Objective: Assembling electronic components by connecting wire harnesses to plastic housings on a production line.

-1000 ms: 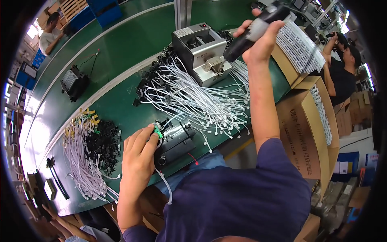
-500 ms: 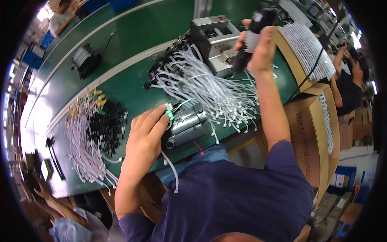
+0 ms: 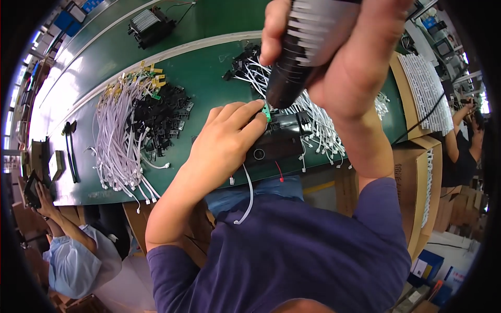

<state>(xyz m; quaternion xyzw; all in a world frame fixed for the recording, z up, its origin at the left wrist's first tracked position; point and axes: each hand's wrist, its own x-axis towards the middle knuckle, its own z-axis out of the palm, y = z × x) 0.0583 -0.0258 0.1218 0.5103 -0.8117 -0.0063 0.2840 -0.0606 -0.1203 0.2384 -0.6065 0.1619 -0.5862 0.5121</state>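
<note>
My right hand (image 3: 350,86) is wrapped round a thick black-and-grey electric screwdriver (image 3: 293,70), large in the picture and pointing down. Its lower end is at a small green circuit board (image 3: 267,115). The fingertips of my left hand (image 3: 222,136) are closed on that board, pressing it at the side of a dark housing (image 3: 282,136). A white cable (image 3: 250,194) hangs below my left hand over the table's front edge. Whether the screwdriver's tip touches a screw is too small to tell. A short red wire (image 3: 279,171) sticks out beside the housing.
Left lies a bundle of white cables (image 3: 112,138) with yellow ends, beside a pile of black parts (image 3: 162,117). More white cables (image 3: 326,130) lie behind my right arm. Cardboard boxes (image 3: 412,180) stand at the right. Another person's arm (image 3: 70,232) shows at the lower left.
The screwdriver in my right hand has come from the upper right down and left to the green board. My left hand still pinches the board. The whole view has shifted.
</note>
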